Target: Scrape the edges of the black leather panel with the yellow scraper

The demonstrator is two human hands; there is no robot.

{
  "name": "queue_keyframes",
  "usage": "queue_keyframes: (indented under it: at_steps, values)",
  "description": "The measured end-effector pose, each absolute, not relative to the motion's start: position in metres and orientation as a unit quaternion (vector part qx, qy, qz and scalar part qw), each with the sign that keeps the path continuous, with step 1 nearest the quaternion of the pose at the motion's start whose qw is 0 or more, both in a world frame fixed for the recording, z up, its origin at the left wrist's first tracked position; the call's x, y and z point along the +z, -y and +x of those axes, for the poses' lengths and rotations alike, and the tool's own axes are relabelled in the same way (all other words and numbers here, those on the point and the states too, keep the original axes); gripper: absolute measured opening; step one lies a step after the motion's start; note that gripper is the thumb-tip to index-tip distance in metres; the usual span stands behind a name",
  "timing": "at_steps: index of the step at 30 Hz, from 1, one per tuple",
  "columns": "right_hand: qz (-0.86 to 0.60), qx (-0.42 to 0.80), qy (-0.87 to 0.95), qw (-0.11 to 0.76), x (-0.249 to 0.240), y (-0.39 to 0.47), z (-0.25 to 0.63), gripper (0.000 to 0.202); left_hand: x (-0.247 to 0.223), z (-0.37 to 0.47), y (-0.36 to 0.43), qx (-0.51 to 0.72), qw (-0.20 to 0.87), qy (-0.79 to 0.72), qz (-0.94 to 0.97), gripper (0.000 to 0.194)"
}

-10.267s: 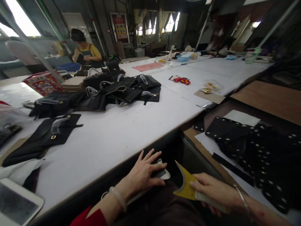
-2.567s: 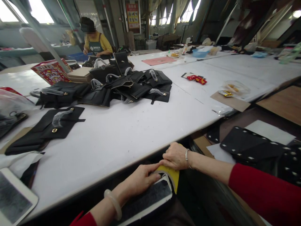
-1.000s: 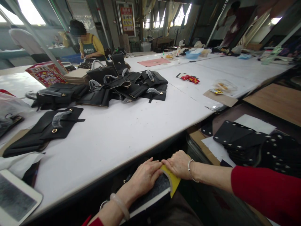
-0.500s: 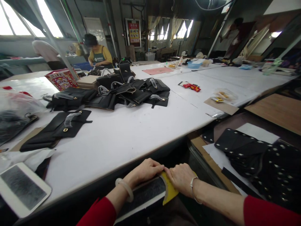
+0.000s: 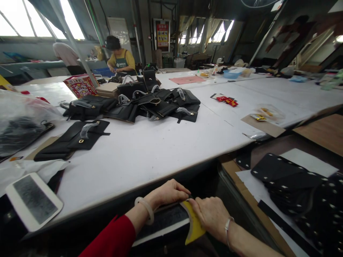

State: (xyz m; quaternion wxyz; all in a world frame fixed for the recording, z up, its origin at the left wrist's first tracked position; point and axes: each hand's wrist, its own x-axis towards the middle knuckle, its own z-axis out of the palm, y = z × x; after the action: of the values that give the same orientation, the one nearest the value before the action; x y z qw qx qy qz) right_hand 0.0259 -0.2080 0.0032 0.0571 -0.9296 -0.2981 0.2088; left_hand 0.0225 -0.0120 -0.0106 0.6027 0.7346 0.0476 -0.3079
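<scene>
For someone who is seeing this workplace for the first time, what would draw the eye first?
Probably the heap of black bags on the white table, ahead and to the left, with a red patterned package behind its left end. Closer, just this side of the table's near edge, the yellow curved piece in the person's right hand would also stand out against the dark surroundings.

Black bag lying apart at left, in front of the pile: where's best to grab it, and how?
Probably by its plastic-wrapped handle, from above and the right: the bag lies flat, with the handle curving across its upper face near the right end.
</scene>
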Motion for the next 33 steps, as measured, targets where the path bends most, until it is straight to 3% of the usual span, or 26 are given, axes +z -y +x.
queue_keyframes:
  at_steps: [2,5,8,11,14,18,23,29,33]
  values:
    - [-0.920,0.239,0.283,0.124,-0.003,0.221,0.023,0.069,-0.009,0.022,0.012,-0.308,0.601,-0.049,0.736,0.038]
    - [-0.842,0.363,0.175,0.358,-0.008,0.242,0.018,0.080,-0.004,0.021,0.012,-0.315,0.601,-0.049,0.733,0.038]
    - [-0.652,0.462,0.015,0.601,-0.007,0.256,0.016,0.087,-0.001,0.020,0.011,-0.320,0.596,-0.053,0.734,0.040]
    - [-0.490,0.467,-0.046,0.735,-0.010,0.253,0.018,0.083,0.000,0.020,0.011,-0.325,0.594,-0.053,0.734,0.040]
    - [-0.523,0.423,-0.053,0.738,-0.021,0.235,0.022,0.078,0.001,0.021,0.013,-0.327,0.591,-0.047,0.736,0.038]
    - [-0.659,0.314,-0.021,0.683,-0.037,0.211,0.024,0.053,0.002,0.021,0.015,-0.322,0.589,-0.037,0.740,0.036]
    - [-0.696,0.284,0.032,0.659,-0.043,0.205,0.026,0.040,-0.003,0.021,0.013,-0.304,0.562,-0.018,0.769,0.033]
    - [-0.742,0.249,0.049,0.620,-0.055,0.204,0.025,0.053,-0.002,0.025,0.016,-0.277,0.521,0.013,0.807,0.033]
    - [-0.818,0.225,0.035,0.529,-0.076,0.217,0.030,0.064,0.021,0.009,-0.008,-0.211,0.530,-0.017,0.821,0.036]
